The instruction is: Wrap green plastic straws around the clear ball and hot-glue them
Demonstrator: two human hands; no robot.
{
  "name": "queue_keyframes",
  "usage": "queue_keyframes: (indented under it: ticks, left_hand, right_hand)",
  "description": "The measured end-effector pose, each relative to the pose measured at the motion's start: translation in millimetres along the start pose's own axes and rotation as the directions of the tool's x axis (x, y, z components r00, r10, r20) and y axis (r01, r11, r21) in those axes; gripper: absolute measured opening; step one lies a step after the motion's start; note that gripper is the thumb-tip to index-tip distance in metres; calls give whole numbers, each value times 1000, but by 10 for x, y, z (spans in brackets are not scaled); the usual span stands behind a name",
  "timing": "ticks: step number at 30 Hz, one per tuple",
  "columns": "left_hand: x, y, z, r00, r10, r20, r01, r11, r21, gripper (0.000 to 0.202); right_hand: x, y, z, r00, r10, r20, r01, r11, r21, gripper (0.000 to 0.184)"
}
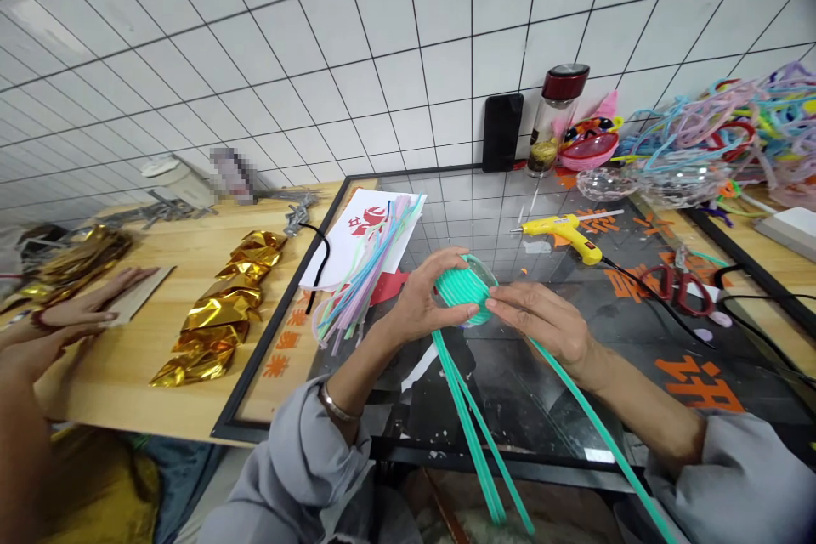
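A small clear plastic piece with a rounded rim [485, 268] is covered on one side by side-by-side rows of green pipe cleaners [459, 287]. My left hand [424, 296] is closed around it, thumb below and fingers above. At its right edge, the fingers of my right hand [548, 323] pinch a green pipe cleaner. That long green pipe cleaner [596, 425] trails from under my right hand to the lower right. Several loose green ends [468, 433] hang below my left hand, past the table's front edge.
A yellow glue gun [564, 234] and red-handled scissors [679, 285] lie at the right. Pastel pipe cleaners [370, 263] rest on white paper [337, 225]. Behind stand a phone [501, 133] and a glass bottle [552, 123]. Another person's hand [82, 302] is beside gold foil [223, 306].
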State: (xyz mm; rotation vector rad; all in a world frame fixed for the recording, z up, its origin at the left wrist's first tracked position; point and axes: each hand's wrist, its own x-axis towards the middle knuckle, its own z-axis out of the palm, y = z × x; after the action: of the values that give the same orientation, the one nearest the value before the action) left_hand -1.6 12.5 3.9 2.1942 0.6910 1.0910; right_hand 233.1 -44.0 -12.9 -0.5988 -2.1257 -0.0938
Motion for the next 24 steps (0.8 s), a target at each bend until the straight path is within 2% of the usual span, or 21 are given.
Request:
queue_keyframes:
  ticks: [8, 18, 24]
  left_hand:
    - [-12, -3, 6, 1000, 13, -4, -13, 1000, 17, 47]
    - [-15, -54, 3, 998, 56, 5, -57, 996, 62, 50]
    - [-10, -46, 0, 999, 34, 15, -35, 997, 68, 49]
  right_hand:
    - [-27, 10, 29, 1000, 16, 6, -16, 1000, 3, 54]
    - [-12, 4, 31, 1000, 5, 0, -5, 1000, 3, 48]
    - [-25, 9, 27, 1000, 5, 13, -5, 1000, 8, 47]
